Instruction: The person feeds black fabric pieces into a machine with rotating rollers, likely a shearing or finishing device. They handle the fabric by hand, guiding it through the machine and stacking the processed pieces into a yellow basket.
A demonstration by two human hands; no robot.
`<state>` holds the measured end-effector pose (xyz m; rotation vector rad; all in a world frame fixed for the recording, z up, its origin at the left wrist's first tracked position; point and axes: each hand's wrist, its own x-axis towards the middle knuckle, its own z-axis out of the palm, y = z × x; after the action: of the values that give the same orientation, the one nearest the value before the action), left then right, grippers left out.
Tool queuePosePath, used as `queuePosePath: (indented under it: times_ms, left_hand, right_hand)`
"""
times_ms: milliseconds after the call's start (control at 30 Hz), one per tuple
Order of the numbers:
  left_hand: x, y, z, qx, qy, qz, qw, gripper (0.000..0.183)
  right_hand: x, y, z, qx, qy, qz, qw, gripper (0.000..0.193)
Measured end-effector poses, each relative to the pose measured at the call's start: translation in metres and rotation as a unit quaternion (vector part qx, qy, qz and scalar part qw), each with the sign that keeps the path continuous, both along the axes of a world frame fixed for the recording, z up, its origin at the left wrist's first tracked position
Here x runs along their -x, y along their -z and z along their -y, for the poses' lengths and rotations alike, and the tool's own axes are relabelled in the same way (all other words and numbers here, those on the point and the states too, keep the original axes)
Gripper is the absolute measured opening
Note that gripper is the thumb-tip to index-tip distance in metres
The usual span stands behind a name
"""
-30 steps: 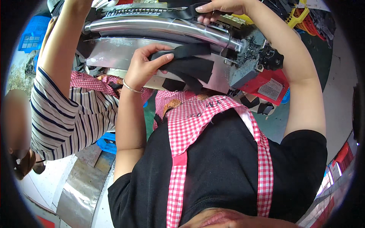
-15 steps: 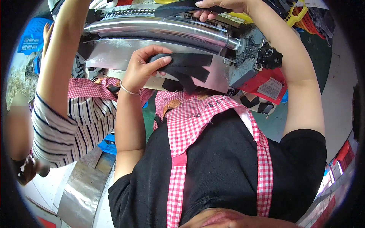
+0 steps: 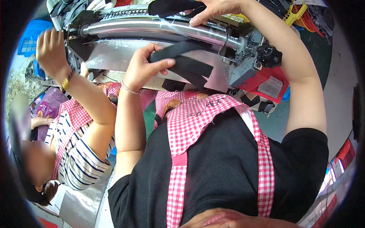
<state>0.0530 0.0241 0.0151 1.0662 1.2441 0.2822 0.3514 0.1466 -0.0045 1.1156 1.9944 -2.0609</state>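
Note:
Several flat black fabric strips (image 3: 194,66) fan out from my left hand (image 3: 142,68), which pinches them between thumb and fingers in front of the machine's metal plate. My right hand (image 3: 218,8) reaches over the shiny metal roller (image 3: 159,27), its thumb stretched down towards the roller's surface. Another black strip (image 3: 175,7) extends leftward from this hand above the roller. The right fingers are partly hidden by that strip, and its grip shows only in part.
A co-worker's raised hand (image 3: 51,53) is beside the roller's left end. A black knob (image 3: 270,57) juts out at the machine's right end, above a red panel (image 3: 266,85). Blue baskets (image 3: 30,38) stand at the left; a yellow basket (image 3: 294,15) is at the upper right.
The strips in my left hand have spread and swung, one now crossing up to the right. My right thumb has moved down towards the roller. The co-worker's arm has bent and swung down.

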Motion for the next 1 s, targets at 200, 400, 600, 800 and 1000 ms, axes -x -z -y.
queuePosePath:
  times_ms: [200,400,600,800,1000]
  left_hand:
    - [-0.018,0.000,-0.007,-0.027,-0.006,-0.075,0.997,0.029]
    - [0.003,-0.004,0.006,0.013,-0.052,-0.005,0.999,0.023]
    - [0.004,-0.002,0.011,0.008,-0.093,0.009,0.996,0.020]
    - [-0.013,0.004,0.003,-0.022,-0.096,-0.040,0.994,0.023]
    - [0.006,0.001,0.021,-0.020,-0.103,0.047,0.993,0.023]
  right_hand:
    - [0.002,0.002,0.000,-0.042,0.025,-0.035,0.998,0.037]
    - [-0.013,0.010,-0.005,0.116,0.169,-0.080,0.975,0.016]
    - [-0.008,0.029,-0.006,0.145,0.154,-0.165,0.963,0.023]
    - [-0.002,0.018,-0.003,-0.002,0.058,-0.074,0.996,0.030]
    - [-0.015,0.009,-0.004,0.081,0.103,-0.093,0.987,0.020]
